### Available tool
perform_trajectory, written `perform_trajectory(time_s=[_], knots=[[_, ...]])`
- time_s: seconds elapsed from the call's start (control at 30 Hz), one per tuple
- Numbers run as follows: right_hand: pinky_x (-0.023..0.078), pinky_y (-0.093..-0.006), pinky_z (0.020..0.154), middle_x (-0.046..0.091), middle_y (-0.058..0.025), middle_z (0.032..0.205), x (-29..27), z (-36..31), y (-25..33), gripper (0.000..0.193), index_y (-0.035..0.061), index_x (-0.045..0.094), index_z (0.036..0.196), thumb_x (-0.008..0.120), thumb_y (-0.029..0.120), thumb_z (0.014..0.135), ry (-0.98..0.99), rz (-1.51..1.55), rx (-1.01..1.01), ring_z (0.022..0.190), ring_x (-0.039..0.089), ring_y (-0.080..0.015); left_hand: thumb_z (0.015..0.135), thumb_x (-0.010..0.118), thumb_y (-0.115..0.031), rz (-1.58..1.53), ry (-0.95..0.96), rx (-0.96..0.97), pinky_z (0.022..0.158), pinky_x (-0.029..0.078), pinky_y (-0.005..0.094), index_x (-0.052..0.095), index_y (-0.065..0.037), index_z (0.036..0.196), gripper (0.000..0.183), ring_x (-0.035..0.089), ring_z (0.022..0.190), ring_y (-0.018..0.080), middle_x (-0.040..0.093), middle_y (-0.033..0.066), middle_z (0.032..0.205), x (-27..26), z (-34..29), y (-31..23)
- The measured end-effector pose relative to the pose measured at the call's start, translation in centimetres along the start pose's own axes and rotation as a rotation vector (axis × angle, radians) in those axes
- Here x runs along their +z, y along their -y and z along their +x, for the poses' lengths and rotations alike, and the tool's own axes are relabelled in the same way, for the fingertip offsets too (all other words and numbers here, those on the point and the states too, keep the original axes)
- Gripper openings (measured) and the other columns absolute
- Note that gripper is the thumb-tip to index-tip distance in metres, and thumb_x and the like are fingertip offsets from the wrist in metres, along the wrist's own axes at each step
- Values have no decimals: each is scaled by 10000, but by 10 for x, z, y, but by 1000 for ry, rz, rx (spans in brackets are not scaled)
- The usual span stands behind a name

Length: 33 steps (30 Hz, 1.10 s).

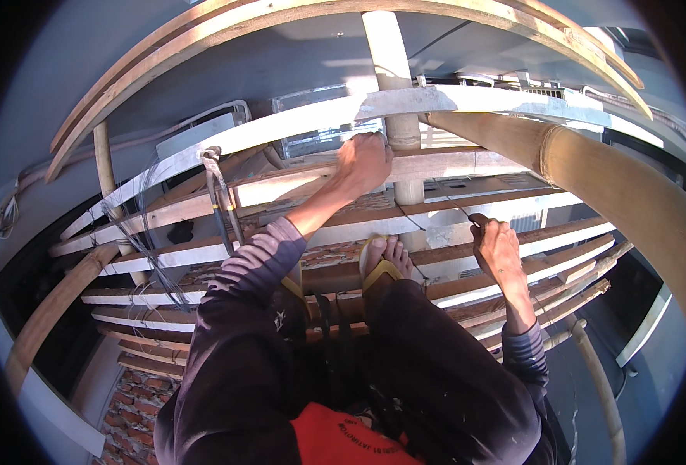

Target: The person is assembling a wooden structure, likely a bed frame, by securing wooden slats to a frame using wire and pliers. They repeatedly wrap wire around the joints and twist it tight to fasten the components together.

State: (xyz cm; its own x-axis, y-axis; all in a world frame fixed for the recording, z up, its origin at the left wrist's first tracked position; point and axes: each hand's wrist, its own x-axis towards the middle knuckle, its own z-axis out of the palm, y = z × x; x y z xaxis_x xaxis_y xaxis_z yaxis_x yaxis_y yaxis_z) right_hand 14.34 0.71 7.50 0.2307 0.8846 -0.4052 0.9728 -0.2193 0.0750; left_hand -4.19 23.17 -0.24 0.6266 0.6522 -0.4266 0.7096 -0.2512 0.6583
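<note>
Grey wall (312, 50) fills the upper frame; below it, wooden slats (467, 164) run side to side across the middle, gaps between them, brickwork (137, 407) showing lower left. Watch your edges: long timbers (242, 28) arch across the top, a thick bamboo pole (614, 174) takes the right side from centre top downward, and a white plank (320, 115) spans just above your left hand (365, 161). Upright bamboo post (402, 132) at upper centre, right beside that hand, limits it on its right. Your open room is mostly centre right, between the thick pole and your right knee, over the slat gaps. Feet in yellow-strapped sandals (382, 271) at centre. Left fingers curled in; can't tell if they clamp anything. Right hand (499, 252), centre right: fingers together on a small dark piece (477, 220), kind unclear, near a thin dark wire (459, 208). Two-handled tool (213, 161) hangs on the white plank, left of centre; loose wire bundle (153, 267) further left, across the slats.
</note>
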Motion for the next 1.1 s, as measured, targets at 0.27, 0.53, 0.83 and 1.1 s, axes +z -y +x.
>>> perform_trajectory(time_s=[0.27, 0.53, 0.83, 1.1], knots=[[465, -387, 693, 619, -203, 731, -17, 46, 33, 221, 8, 647, 972, 546, 183, 881, 112, 798, -1, 748, 616, -350, 802, 557, -149, 12, -261, 273, 693, 480, 453, 587, 68, 796, 219, 598, 756, 368, 607, 222, 772, 6, -21, -10], [480, -431, 722, 619, -252, 803, -24, 61, 42, 242, -12, 631, 1020, 520, 113, 846, 103, 871, -12, 805, 598, -412, 800, 596, -149, 47, -366, 470, 736, 465, 420, 590, 8, 822, 159, 578, 822, 328, 585, 163, 816, 16, -25, -11], [473, -443, 735, 610, -268, 823, -28, 62, 49, 261, -29, 613, 1029, 520, 130, 844, 161, 957, 92, 860, 578, -440, 857, 579, -134, -296, -169, 397, 687, 453, 440, 529, 14, 922, 170, 567, 818, 412, 572, 214, 875, 22, -13, 5], [459, -477, 706, 601, -246, 912, -23, 21, 14, 255, 46, 547, 1100, 535, 167, 876, 217, 640, 35, 847, 574, -429, 885, 524, -39, -382, -325, 494, 711, 472, 396, 521, 22, 933, 78, 586, 816, 364, 593, 191, 882, 35, -15, 16]])
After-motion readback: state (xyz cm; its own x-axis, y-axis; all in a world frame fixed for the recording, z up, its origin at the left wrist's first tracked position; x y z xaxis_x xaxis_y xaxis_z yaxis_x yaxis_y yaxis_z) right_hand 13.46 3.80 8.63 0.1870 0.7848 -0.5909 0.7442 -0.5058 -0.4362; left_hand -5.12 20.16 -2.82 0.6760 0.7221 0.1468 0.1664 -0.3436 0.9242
